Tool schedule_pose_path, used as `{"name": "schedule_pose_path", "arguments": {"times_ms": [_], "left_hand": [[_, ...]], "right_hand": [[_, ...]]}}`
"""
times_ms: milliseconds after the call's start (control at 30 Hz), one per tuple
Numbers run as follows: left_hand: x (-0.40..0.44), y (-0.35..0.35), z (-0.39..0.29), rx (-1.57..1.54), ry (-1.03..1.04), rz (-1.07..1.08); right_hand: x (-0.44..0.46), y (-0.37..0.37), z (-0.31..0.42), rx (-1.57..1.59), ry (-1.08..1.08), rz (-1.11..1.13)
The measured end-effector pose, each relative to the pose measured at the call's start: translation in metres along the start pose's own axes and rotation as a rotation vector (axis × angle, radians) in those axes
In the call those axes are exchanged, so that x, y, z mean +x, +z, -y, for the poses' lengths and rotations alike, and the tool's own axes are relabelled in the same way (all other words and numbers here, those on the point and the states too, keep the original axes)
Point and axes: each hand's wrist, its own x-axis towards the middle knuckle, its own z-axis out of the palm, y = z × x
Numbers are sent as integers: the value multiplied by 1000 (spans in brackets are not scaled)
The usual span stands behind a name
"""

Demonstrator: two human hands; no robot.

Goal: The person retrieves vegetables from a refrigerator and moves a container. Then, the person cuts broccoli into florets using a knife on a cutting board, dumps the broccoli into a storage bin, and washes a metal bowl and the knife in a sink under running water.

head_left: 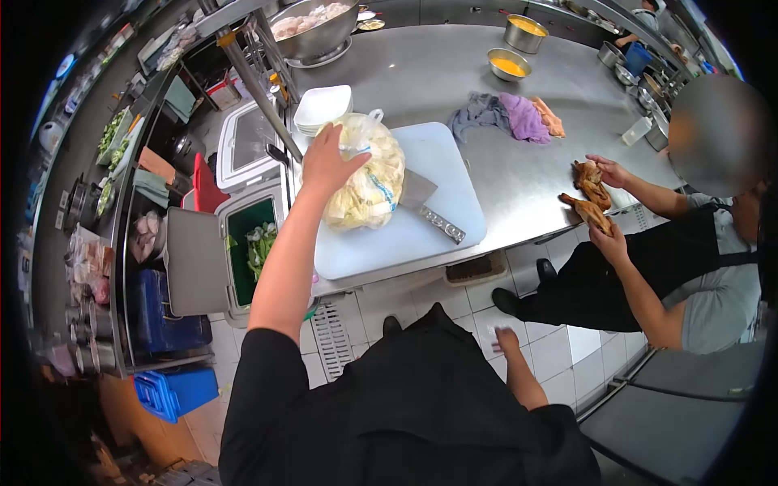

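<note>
Black cloth [405, 405], lumpy plastic bag [371, 198]

We cannot make out what fills the plastic bag [369, 194], nor read its blue print; the left hand [326, 158] covers part of its top. The bag hides some of the white board [454, 174] and, as far as we can judge, an edge of the cleaver [426, 206]. We see the right hand [507, 342] smeared, the co-worker's head [713, 134] blurred, and the big bowl [326, 42] cut off above.
</note>
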Motion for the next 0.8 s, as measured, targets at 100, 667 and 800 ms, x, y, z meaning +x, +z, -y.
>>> {"name": "schedule_pose_path", "arguments": {"times_ms": [100, 667, 800], "left_hand": [[20, 28, 15, 170, -153, 505], [-7, -68, -119, -844, -253, -239], [-35, -54, -174, -964, -73, -180]], "right_hand": [[-46, -14, -49, 101, 166, -57], [-175, -3, 86, 178, -375, -423], [-268, -26, 221, 339, -918, -433]]}}
